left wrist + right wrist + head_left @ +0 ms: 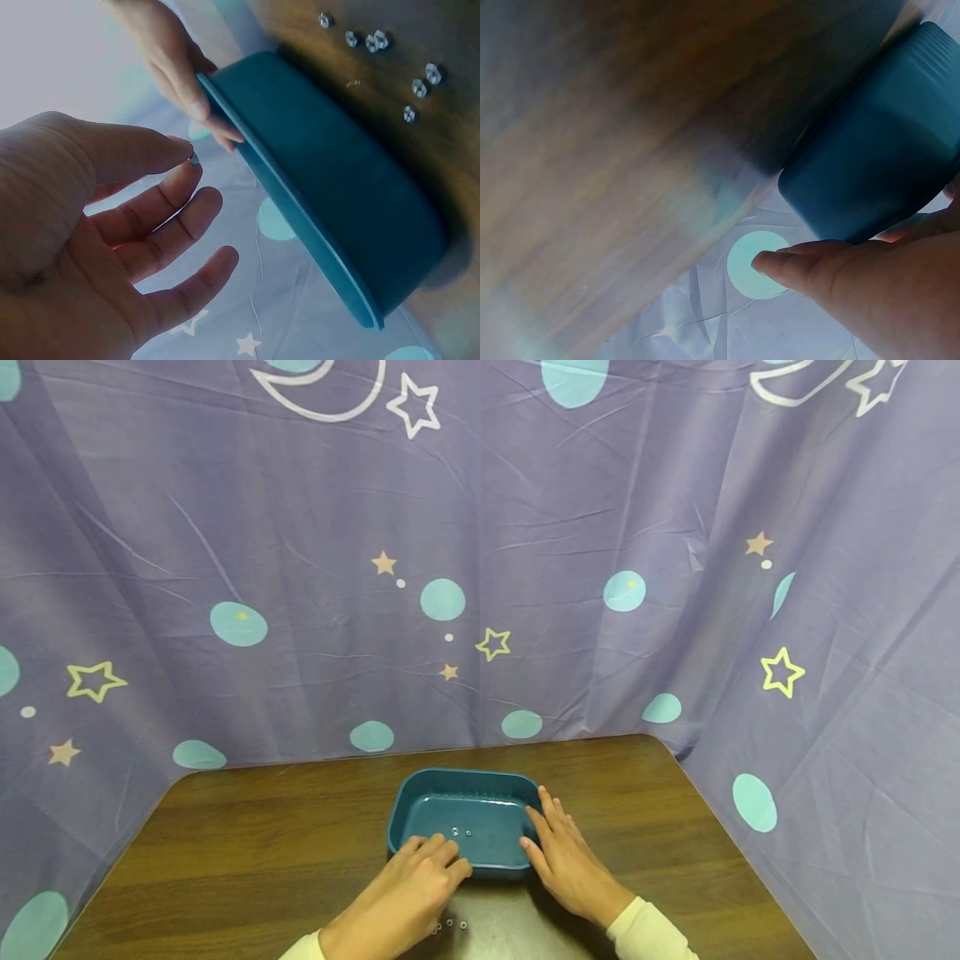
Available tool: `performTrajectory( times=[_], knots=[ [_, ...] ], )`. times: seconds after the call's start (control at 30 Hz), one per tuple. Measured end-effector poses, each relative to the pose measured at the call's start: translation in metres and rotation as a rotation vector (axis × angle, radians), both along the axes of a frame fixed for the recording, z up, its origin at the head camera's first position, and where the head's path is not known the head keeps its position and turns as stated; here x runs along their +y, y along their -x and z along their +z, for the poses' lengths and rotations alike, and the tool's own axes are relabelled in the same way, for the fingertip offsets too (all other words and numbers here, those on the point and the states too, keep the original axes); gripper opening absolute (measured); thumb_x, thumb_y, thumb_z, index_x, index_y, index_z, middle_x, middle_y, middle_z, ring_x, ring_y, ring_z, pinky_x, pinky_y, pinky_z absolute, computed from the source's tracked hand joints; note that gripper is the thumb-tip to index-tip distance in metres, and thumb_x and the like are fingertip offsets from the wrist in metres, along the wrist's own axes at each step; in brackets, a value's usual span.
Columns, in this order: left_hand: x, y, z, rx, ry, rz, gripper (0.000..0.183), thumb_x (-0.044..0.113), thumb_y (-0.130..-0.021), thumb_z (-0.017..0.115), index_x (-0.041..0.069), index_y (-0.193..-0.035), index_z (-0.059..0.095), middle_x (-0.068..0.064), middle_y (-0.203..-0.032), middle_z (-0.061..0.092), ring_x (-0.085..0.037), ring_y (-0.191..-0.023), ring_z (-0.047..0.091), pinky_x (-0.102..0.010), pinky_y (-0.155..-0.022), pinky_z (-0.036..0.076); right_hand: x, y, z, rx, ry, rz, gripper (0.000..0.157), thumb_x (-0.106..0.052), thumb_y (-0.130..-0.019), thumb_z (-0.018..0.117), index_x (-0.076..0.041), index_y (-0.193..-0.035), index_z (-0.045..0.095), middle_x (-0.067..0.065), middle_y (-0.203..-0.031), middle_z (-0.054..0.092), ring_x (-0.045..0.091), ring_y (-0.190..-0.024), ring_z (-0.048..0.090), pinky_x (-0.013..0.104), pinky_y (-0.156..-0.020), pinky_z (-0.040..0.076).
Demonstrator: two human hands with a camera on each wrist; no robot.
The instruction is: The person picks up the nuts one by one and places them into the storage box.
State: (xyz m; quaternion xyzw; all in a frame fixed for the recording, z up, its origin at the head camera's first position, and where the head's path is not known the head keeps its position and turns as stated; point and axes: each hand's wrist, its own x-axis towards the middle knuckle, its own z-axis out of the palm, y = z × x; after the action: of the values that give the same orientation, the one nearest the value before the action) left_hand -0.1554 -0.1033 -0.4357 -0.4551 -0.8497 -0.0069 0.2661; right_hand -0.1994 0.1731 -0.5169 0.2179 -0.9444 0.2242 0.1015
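My left hand (420, 887) is above the near left rim of a teal plastic bin (498, 841). Between its thumb and index fingertip it pinches a small metal nut (193, 159); the other fingers are spread. On the bin's floor lie two small nuts (454, 832). My right hand (567, 865) rests at the bin's right side, its fingers extended over and along the rim. Several loose metal nuts (419, 88) lie on the table in front of the bin, partly hidden by my left hand in the head view.
The bin stands on a brown wood-grain table (285, 827) with rounded far corners. A purple curtain (315, 635) with stars, moons and dots hangs behind the table and along its sides.
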Motion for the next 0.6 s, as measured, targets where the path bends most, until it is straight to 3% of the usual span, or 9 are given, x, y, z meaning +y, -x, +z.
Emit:
performTrajectory(
  times=[0.23, 0.4, 0.6],
  knots=[
    [0.003, 0.017, -0.001, 0.009, -0.019, 0.004, 0.019, 0.001, -0.079, 0.074, 0.018, -0.085, 0.066, 0.007, -0.081, 0.056, -0.012, -0.071, 0.046, -0.029, -0.062, 0.044, -0.001, 0.0, 0.001, -0.011, -0.012, -0.008, 0.058, -0.041, -0.107, 0.043, -0.003, -0.151, 0.042, 0.019, -0.167, 0.008, 0.043, -0.15, 0.018, 0.06, -0.115, 0.026],
    [0.005, 0.032, -0.004, 0.02, -0.03, -0.003, 0.02, 0.001, -0.078, 0.074, 0.018, -0.084, 0.065, 0.006, -0.079, 0.056, -0.013, -0.071, 0.049, -0.03, -0.062, 0.046, -0.001, 0.0, 0.0, -0.008, -0.019, -0.006, 0.058, -0.04, -0.107, 0.044, -0.003, -0.151, 0.042, 0.018, -0.167, 0.006, 0.044, -0.149, 0.019, 0.061, -0.114, 0.027],
    [0.007, 0.057, -0.007, -0.071, -0.043, 0.027, 0.026, 0.001, -0.073, 0.078, 0.018, -0.092, 0.073, 0.005, -0.086, 0.065, -0.015, -0.079, 0.061, -0.033, -0.064, 0.05, -0.001, 0.003, -0.002, 0.009, -0.016, -0.01, 0.057, -0.04, -0.108, 0.043, -0.002, -0.15, 0.043, 0.018, -0.167, 0.009, 0.043, -0.149, 0.02, 0.062, -0.114, 0.028]
  ],
)
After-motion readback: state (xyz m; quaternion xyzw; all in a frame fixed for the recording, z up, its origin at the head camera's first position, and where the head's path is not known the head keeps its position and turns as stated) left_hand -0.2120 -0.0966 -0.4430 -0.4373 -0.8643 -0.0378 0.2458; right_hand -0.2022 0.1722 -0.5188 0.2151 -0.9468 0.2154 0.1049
